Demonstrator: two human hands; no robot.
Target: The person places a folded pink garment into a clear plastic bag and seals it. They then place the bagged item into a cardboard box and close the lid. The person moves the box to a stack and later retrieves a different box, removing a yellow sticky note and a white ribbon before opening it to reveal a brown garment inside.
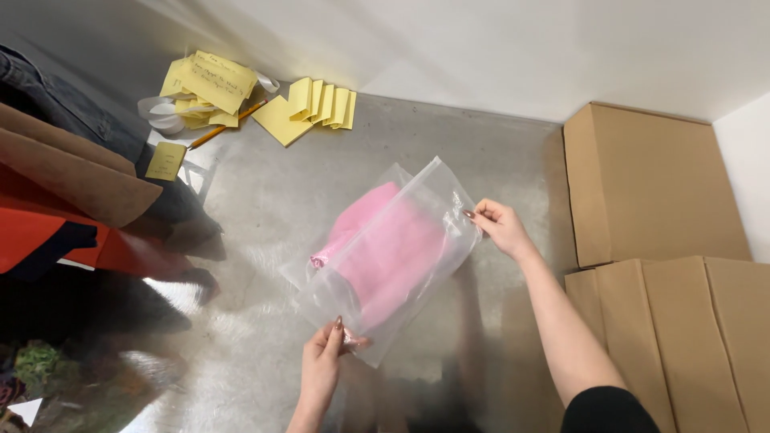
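Note:
A clear plastic bag (pixel 417 204) with a folded pink garment (pixel 385 248) inside hangs above the grey floor. My left hand (pixel 325 361) pinches the bag's lower near corner. My right hand (pixel 501 226) pinches the bag's right edge near its open end. The bag is stretched between the two hands, tilted from upper right to lower left.
Yellow paper notes (pixel 212 84) and a pencil (pixel 224 126) lie on the floor at the far left. Cardboard boxes (pixel 650 184) stand at the right by the white wall. Folded clothes in brown, dark grey and orange (pixel 72 184) are piled at the left.

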